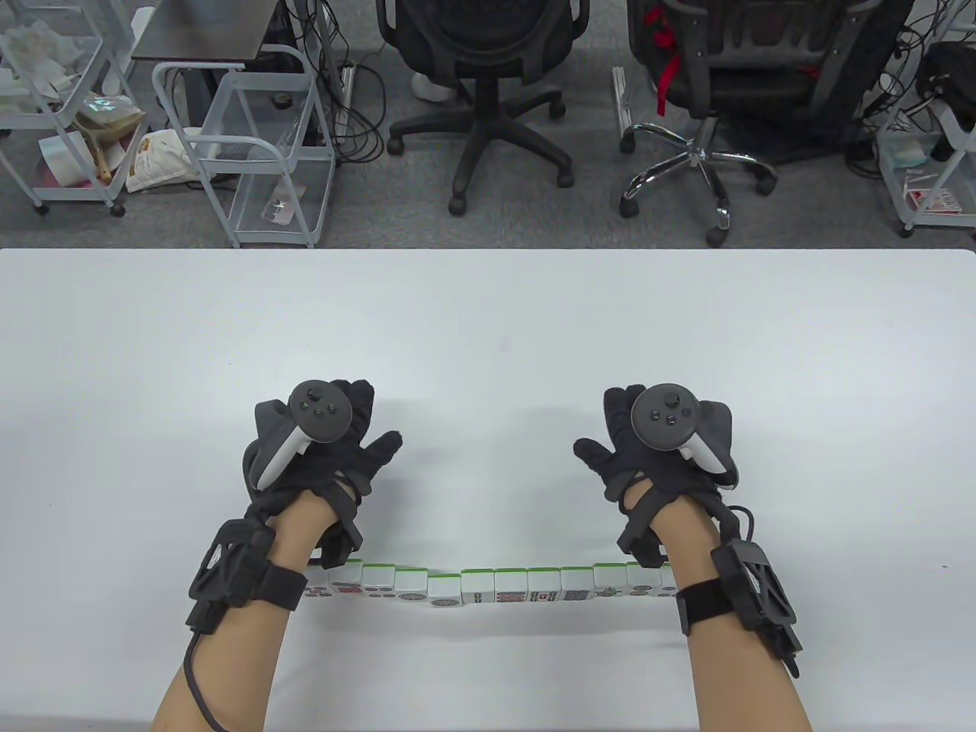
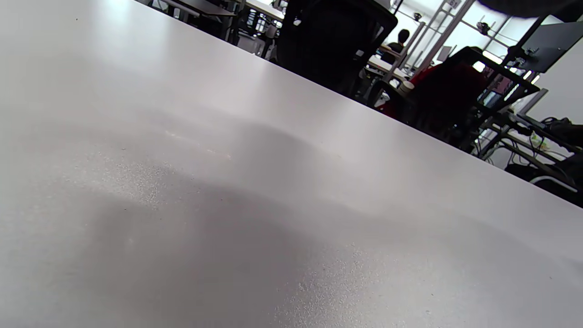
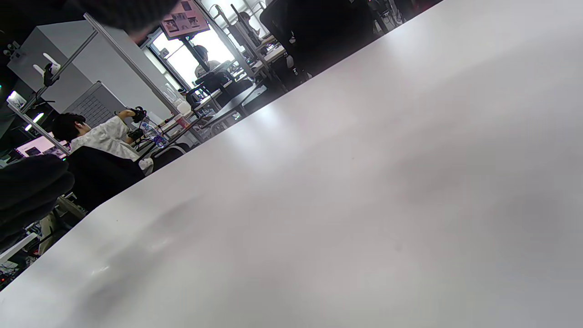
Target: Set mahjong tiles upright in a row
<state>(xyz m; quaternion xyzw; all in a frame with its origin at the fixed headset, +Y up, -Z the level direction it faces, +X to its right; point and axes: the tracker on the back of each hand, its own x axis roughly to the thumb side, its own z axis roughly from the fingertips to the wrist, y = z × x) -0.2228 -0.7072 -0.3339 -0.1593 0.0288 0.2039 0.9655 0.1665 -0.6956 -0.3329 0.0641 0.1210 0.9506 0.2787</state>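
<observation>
Standing upright in a row near the table's (image 1: 488,343) front edge, the mahjong tiles (image 1: 488,585) run side by side between the two wrists, faces toward the person, one tile near the middle sitting slightly forward of the line. The left hand (image 1: 320,450) and right hand (image 1: 656,450) rest beyond the row, palms down, fingers spread and holding nothing. Both wrist views show only bare tabletop and background chairs.

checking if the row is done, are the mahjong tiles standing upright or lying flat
Upright: in the table view the mahjong tiles show green top edges with faces toward the person, side by side between the wrists. The row's ends are hidden.
</observation>
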